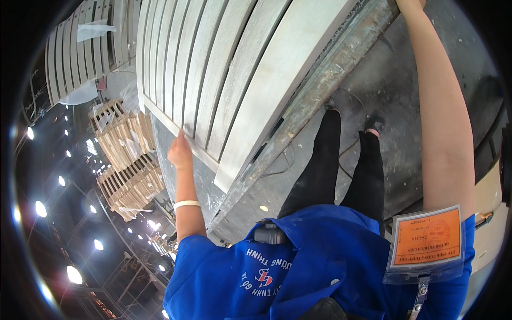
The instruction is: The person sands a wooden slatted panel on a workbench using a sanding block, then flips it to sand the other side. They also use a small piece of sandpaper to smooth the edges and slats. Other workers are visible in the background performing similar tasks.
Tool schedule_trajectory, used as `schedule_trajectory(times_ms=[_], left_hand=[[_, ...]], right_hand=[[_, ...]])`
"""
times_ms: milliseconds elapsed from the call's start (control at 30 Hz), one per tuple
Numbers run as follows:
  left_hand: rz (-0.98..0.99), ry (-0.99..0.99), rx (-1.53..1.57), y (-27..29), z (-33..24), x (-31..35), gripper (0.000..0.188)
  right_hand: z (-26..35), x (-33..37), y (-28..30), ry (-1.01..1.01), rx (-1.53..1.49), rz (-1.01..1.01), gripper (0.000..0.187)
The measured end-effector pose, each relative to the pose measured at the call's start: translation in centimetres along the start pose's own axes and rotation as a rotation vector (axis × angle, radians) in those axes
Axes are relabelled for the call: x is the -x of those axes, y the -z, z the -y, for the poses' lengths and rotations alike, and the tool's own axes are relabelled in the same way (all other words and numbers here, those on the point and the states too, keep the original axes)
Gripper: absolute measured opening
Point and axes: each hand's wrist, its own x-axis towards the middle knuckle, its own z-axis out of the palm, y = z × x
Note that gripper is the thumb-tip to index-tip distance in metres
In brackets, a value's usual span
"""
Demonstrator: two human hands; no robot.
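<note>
A pale, whitewashed slatted wooden panel (213, 80) with long curved slats lies in front of me. My left hand (180, 152) is at its near left end, fingers closed and fingertips against the end rail (165, 121) beside a gap between slats. Whether something small is pinched in those fingers is hidden. My right arm reaches far forward on the right. Only part of my right hand (410, 4) shows at the top edge, past the panel's right side; its fingers are out of frame.
The panel rests on a worn work table with a paint-stained edge (320, 85). Stacked wooden frames (128, 149) stand to the left. Another slatted panel (80, 53) with plastic sheeting is at the far left. A thin cable (346, 152) runs across the floor near my feet.
</note>
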Motion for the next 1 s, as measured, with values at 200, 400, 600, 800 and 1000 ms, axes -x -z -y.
schedule_trajectory(times_ms=[200, 400, 600, 800, 1000], left_hand=[[-0.185, 0.031, 0.253, 5.8, -0.1, -2.5, 0.013], [-0.262, -0.253, 0.757, 9.5, -13.8, -19.1, 0.009], [-0.35, -0.329, 0.731, 10.8, -22.9, -26.9, 0.01], [-0.298, -0.229, 0.635, 10.9, -24.9, -28.6, 0.013], [-0.394, -0.237, 0.529, 11.4, -28.4, -34.4, 0.015]], right_hand=[[0.4, 0.8, 0.2, -0.001, 0.019, 0.006, 0.046], [1.5, 1.1, 1.2, -0.05, 0.017, 0.031, 0.047], [2.2, 1.4, 2.0, -0.114, 0.025, 0.079, 0.049], [2.1, 1.4, 1.8, -0.082, -0.025, 0.043, 0.05], [2.2, 1.2, 1.8, -0.067, -0.001, 0.033, 0.05]])
